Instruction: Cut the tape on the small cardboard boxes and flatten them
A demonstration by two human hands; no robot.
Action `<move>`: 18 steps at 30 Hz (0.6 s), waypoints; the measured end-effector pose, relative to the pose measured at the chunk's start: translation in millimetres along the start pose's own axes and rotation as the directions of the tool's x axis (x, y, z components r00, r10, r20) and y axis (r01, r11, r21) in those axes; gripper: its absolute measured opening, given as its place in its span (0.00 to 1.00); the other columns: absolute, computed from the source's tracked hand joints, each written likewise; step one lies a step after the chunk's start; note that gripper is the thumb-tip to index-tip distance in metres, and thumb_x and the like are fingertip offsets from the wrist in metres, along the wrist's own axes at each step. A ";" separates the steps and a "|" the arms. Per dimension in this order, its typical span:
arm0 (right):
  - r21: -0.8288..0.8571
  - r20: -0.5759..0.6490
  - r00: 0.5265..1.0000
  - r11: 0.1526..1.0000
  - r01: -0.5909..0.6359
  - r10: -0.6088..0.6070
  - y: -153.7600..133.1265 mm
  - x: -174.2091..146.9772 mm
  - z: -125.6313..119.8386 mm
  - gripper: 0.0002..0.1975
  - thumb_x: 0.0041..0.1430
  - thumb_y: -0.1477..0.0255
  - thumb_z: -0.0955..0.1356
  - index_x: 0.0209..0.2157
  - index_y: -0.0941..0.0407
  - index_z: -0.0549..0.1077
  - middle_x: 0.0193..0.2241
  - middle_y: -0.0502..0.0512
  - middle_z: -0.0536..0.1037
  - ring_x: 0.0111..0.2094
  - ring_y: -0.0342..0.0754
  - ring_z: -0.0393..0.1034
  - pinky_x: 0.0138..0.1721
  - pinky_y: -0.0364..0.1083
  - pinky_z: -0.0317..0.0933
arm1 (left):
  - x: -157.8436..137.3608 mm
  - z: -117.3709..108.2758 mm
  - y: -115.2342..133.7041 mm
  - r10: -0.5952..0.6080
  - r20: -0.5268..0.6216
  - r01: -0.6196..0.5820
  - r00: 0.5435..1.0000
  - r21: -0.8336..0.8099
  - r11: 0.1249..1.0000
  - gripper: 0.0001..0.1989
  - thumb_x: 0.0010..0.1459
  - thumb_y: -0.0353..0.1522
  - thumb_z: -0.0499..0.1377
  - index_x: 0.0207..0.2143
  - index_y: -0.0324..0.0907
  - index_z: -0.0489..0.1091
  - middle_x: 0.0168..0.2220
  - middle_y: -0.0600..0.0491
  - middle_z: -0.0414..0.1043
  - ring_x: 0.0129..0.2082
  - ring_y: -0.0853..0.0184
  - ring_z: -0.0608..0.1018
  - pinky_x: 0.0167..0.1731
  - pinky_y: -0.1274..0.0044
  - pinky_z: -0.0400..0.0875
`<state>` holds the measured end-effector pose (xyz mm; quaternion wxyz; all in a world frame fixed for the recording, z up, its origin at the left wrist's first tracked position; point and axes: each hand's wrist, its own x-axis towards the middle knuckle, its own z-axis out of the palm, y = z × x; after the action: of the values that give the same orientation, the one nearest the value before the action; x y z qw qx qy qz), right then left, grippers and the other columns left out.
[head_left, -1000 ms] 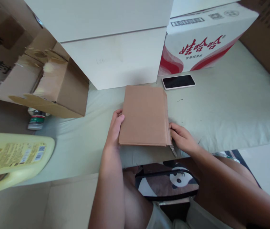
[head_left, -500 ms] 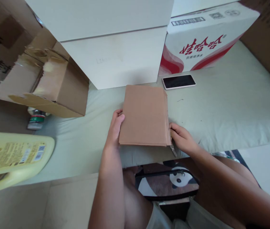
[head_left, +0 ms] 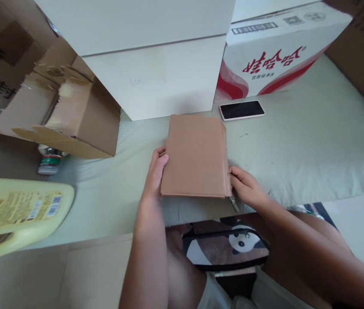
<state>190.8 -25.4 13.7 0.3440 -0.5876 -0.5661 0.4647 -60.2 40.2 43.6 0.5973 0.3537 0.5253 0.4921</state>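
Observation:
A flat brown cardboard box lies on the pale green cloth in front of me, with layered edges showing along its right side. My left hand grips its left edge, thumb on top and fingers curled round the side. My right hand is closed at the box's lower right edge, its fingertips pinched against the cardboard layers; whatever they hold is hidden. A small metal object with a slim end sticks out below that hand, beside the box's corner; I cannot make out its kind.
Behind the box stand a white carton and a red-and-white carton, with a phone before them. To the left are a torn cardboard box, a bottle and a yellow jug. A panda-print item lies near my legs.
Almost nothing differs. The view has shifted very slightly, while both hands stay at the same places on the cardboard box.

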 end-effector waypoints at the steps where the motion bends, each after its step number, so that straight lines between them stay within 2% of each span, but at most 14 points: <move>1: -0.001 -0.001 1.000 1.000 0.000 0.000 0.1 0.1 0.1 0.11 0.59 0.60 0.62 0.28 0.51 0.66 0.25 0.50 0.67 0.29 0.48 0.62 0.34 0.47 0.59 | 0.0 0.1 0.0 0.001 -0.001 -0.001 1.000 -0.003 1.000 0.24 0.46 0.48 0.64 0.42 0.46 0.66 0.40 0.52 0.73 0.37 0.62 0.77 0.34 0.73 0.69; 9: -0.002 -0.006 1.000 1.000 0.010 -0.010 1.2 -0.1 0.2 0.10 0.60 0.62 0.62 0.28 0.52 0.67 0.25 0.49 0.69 0.30 0.48 0.64 0.34 0.47 0.62 | -1.0 1.4 1.7 -0.009 -0.012 0.009 1.000 -0.007 1.000 0.25 0.45 0.48 0.65 0.42 0.46 0.67 0.39 0.52 0.73 0.37 0.62 0.77 0.34 0.73 0.70; 18: 0.005 -0.005 1.000 1.000 0.012 -0.012 0.5 0.3 0.2 0.10 0.59 0.62 0.62 0.28 0.51 0.66 0.25 0.50 0.68 0.30 0.48 0.64 0.36 0.48 0.62 | -0.5 -0.6 -1.0 0.009 0.011 -0.009 1.000 0.013 1.000 0.24 0.48 0.48 0.64 0.43 0.47 0.66 0.39 0.52 0.73 0.38 0.61 0.77 0.35 0.72 0.70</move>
<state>190.8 -25.2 13.1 0.3496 -0.5846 -0.5675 0.4626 -60.5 39.4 42.6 0.5959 0.3625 0.5235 0.4893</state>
